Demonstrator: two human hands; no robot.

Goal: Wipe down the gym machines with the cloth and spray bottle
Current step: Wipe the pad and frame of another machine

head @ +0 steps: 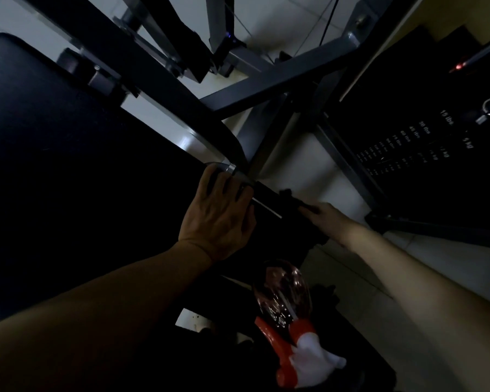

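Observation:
My left hand grips the chrome end of a machine's handle bar, fingers curled over it. Just to its right, my right hand holds a dark cloth bunched around the same bar; the dim light hides most of the fingers. A clear spray bottle with a red and white trigger head lies untouched on a dark surface at the bottom, below both hands.
A large black pad fills the left. Grey steel frame beams cross above the hands. A black weight stack with lbs and kg labels stands at the right. Pale tiled floor shows between the parts.

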